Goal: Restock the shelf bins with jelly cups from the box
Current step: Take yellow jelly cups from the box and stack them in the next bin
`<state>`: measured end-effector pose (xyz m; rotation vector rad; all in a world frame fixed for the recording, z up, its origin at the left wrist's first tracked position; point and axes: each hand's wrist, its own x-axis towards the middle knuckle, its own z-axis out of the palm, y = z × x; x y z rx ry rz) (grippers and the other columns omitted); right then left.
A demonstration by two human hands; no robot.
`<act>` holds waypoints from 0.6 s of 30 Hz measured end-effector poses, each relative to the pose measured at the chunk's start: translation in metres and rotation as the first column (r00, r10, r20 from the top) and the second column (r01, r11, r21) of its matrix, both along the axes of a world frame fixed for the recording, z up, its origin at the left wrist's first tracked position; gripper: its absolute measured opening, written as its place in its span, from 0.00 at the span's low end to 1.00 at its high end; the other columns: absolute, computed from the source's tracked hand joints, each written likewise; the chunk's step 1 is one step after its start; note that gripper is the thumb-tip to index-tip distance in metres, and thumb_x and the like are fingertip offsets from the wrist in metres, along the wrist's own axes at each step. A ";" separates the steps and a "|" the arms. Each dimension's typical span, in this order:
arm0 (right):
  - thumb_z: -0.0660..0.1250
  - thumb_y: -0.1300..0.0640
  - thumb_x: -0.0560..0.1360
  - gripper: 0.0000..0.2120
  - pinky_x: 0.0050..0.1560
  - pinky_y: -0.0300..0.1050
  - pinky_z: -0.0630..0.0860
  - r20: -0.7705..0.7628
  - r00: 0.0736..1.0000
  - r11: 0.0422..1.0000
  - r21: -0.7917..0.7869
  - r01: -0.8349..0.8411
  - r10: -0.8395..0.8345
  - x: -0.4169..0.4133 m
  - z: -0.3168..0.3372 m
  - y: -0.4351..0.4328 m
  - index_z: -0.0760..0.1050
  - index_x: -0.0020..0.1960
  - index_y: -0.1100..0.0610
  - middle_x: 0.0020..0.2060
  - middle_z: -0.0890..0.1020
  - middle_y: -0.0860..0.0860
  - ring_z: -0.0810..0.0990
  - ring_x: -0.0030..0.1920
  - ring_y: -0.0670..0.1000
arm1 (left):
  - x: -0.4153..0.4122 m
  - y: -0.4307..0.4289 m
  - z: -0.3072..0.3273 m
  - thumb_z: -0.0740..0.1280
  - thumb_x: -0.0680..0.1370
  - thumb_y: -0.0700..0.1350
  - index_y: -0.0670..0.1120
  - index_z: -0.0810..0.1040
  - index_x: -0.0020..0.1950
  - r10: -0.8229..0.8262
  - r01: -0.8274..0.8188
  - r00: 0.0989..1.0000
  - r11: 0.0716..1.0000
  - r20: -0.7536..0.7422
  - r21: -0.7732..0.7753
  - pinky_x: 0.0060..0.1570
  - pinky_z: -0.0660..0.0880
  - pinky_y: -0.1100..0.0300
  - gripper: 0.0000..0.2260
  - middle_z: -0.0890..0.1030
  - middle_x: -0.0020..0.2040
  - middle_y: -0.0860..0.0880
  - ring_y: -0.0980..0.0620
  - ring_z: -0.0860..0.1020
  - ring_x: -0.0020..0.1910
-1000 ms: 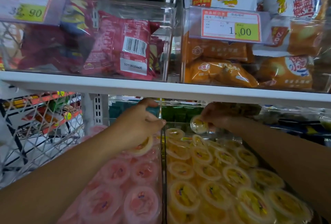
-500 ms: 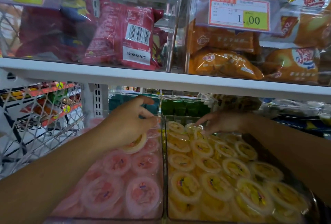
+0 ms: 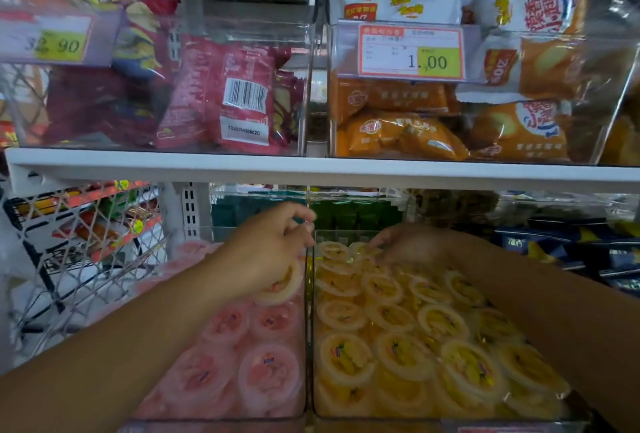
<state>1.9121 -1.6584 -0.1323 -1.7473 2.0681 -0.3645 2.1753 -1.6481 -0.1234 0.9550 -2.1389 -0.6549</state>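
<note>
while the left hand (image 3: 263, 252) grips a jelly cup (image 3: 282, 288), lid toward the camera, the right hand (image 3: 408, 242) lies flat.

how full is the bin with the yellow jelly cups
Nearly full. Yellow jelly cups cover the bin from front to back, stacked in layers close to its rim. The right hand rests on the back ones.

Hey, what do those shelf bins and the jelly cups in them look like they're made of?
Shelf bins: clear rigid plastic, likely acrylic, glossy; contents show through the walls. Jelly cups: thin translucent plastic, seemingly with printed film lids; pink and yellow jelly shows through.
</note>
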 end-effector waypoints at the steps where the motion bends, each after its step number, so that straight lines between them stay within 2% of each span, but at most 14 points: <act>1: 0.69 0.51 0.76 0.19 0.55 0.40 0.76 -0.045 0.999 0.999 -0.030 -0.013 0.011 0.001 0.002 0.002 0.75 0.66 0.52 0.57 0.81 0.47 0.78 0.56 0.46 | -0.003 0.000 0.000 0.57 0.83 0.47 0.54 0.72 0.62 0.000 0.000 1.000 1.000 -0.004 0.000 0.24 0.63 0.71 0.10 0.81 0.50 0.54 0.67 0.74 0.26; 2: 0.68 0.53 0.77 0.16 0.58 0.41 0.75 -0.078 0.997 0.995 -0.092 -0.029 0.022 0.002 0.006 0.006 0.76 0.64 0.53 0.60 0.79 0.48 0.77 0.58 0.47 | -0.007 0.001 0.001 0.57 0.83 0.47 0.54 0.72 0.62 0.004 -0.004 1.000 1.000 -0.017 0.000 0.24 0.64 0.71 0.09 0.81 0.50 0.55 0.67 0.74 0.27; 4: 0.64 0.57 0.79 0.11 0.63 0.44 0.73 -0.051 0.998 0.977 -0.208 -0.054 0.044 0.013 0.017 0.022 0.77 0.60 0.54 0.60 0.78 0.48 0.76 0.61 0.49 | -0.017 0.000 0.004 0.56 0.84 0.46 0.52 0.73 0.60 0.017 -0.016 0.998 1.000 -0.059 0.009 0.23 0.64 0.71 0.08 0.81 0.49 0.53 0.66 0.73 0.24; 5: 0.62 0.59 0.80 0.12 0.63 0.44 0.74 0.045 0.996 0.973 -0.222 -0.063 0.075 0.020 0.024 0.034 0.76 0.62 0.56 0.58 0.79 0.49 0.77 0.60 0.50 | -0.024 -0.001 0.005 0.56 0.84 0.47 0.51 0.73 0.60 0.026 -0.026 0.997 1.000 -0.074 0.014 0.23 0.64 0.71 0.09 0.82 0.49 0.52 0.65 0.73 0.25; 6: 0.62 0.61 0.80 0.13 0.60 0.44 0.76 0.243 0.963 0.979 -0.193 -0.072 0.119 0.027 0.030 0.046 0.76 0.64 0.58 0.57 0.81 0.52 0.79 0.58 0.52 | -0.031 -0.003 0.005 0.55 0.84 0.48 0.50 0.73 0.60 0.034 -0.033 0.997 0.999 -0.075 0.016 0.27 0.66 0.68 0.10 0.81 0.49 0.51 0.63 0.74 0.29; 7: 0.62 0.63 0.79 0.14 0.56 0.46 0.78 0.487 0.858 0.984 -0.136 -0.110 0.164 0.034 0.035 0.059 0.75 0.64 0.59 0.56 0.82 0.56 0.81 0.55 0.55 | -0.039 -0.005 0.005 0.55 0.84 0.48 0.50 0.73 0.61 0.046 -0.045 0.996 0.999 -0.075 0.016 0.31 0.68 0.65 0.10 0.81 0.49 0.50 0.59 0.75 0.34; 8: 0.63 0.65 0.78 0.15 0.53 0.47 0.80 0.666 0.722 0.981 -0.096 -0.167 0.188 0.041 0.038 0.071 0.75 0.64 0.60 0.56 0.82 0.59 0.82 0.53 0.58 | -0.047 -0.004 0.005 0.55 0.84 0.48 0.51 0.73 0.60 0.056 -0.055 0.996 0.998 -0.076 0.014 0.33 0.68 0.62 0.10 0.80 0.50 0.48 0.55 0.75 0.38; 9: 0.63 0.66 0.77 0.15 0.51 0.47 0.81 0.761 0.616 0.973 -0.085 -0.215 0.203 0.046 0.039 0.081 0.75 0.63 0.61 0.56 0.81 0.62 0.83 0.51 0.59 | -0.056 -0.003 0.005 0.55 0.84 0.48 0.51 0.73 0.60 0.057 -0.055 0.994 0.998 -0.093 0.017 0.33 0.68 0.62 0.09 0.79 0.51 0.46 0.53 0.75 0.39; 10: 0.64 0.67 0.77 0.15 0.50 0.47 0.82 0.794 0.570 0.970 -0.101 -0.219 0.211 0.050 0.035 0.085 0.75 0.63 0.62 0.56 0.80 0.64 0.83 0.50 0.59 | -0.064 -0.002 0.005 0.55 0.84 0.47 0.50 0.73 0.60 0.054 -0.052 0.991 0.998 -0.119 0.022 0.30 0.69 0.64 0.10 0.79 0.52 0.45 0.53 0.74 0.38; 12: 0.66 0.67 0.75 0.14 0.45 0.45 0.83 0.799 0.567 0.980 -0.160 -0.117 0.199 0.052 0.026 0.088 0.76 0.60 0.67 0.53 0.81 0.66 0.84 0.46 0.56 | -0.080 0.001 0.007 0.54 0.84 0.48 0.48 0.73 0.64 0.051 -0.046 0.988 0.998 -0.143 0.039 0.24 0.68 0.71 0.13 0.78 0.54 0.47 0.57 0.73 0.35; 13: 0.66 0.68 0.75 0.12 0.41 0.43 0.83 0.810 0.563 0.984 -0.174 -0.038 0.166 0.051 0.023 0.087 0.77 0.58 0.68 0.49 0.83 0.65 0.84 0.43 0.55 | -0.086 0.002 0.008 0.53 0.84 0.50 0.47 0.72 0.66 0.043 -0.038 0.991 0.998 -0.124 0.048 0.25 0.68 0.72 0.14 0.77 0.55 0.48 0.58 0.73 0.36; 14: 0.67 0.69 0.74 0.09 0.37 0.42 0.82 0.810 0.572 0.983 -0.183 0.028 0.134 0.048 0.021 0.086 0.78 0.54 0.68 0.44 0.84 0.63 0.84 0.39 0.53 | -0.088 0.003 0.009 0.53 0.84 0.51 0.47 0.71 0.67 0.021 -0.016 0.996 0.999 -0.088 0.050 0.28 0.68 0.71 0.16 0.75 0.55 0.50 0.57 0.74 0.40; 16: 0.66 0.69 0.74 0.05 0.36 0.42 0.83 0.773 0.631 0.970 -0.198 0.141 0.066 0.035 0.023 0.080 0.79 0.49 0.66 0.39 0.83 0.61 0.83 0.35 0.53 | -0.084 0.001 0.007 0.53 0.84 0.52 0.47 0.71 0.67 -0.018 0.018 1.000 1.000 -0.017 -0.005 0.43 0.69 0.67 0.16 0.74 0.54 0.51 0.52 0.76 0.54; 18: 0.67 0.69 0.75 0.03 0.40 0.44 0.81 0.660 0.750 0.920 -0.261 0.293 -0.052 0.011 0.029 0.065 0.78 0.48 0.63 0.42 0.81 0.61 0.82 0.39 0.55 | -0.071 -0.005 0.002 0.56 0.83 0.52 0.48 0.71 0.69 -0.065 0.078 0.982 0.994 0.177 -0.071 0.57 0.72 0.59 0.16 0.75 0.61 0.49 0.49 0.75 0.62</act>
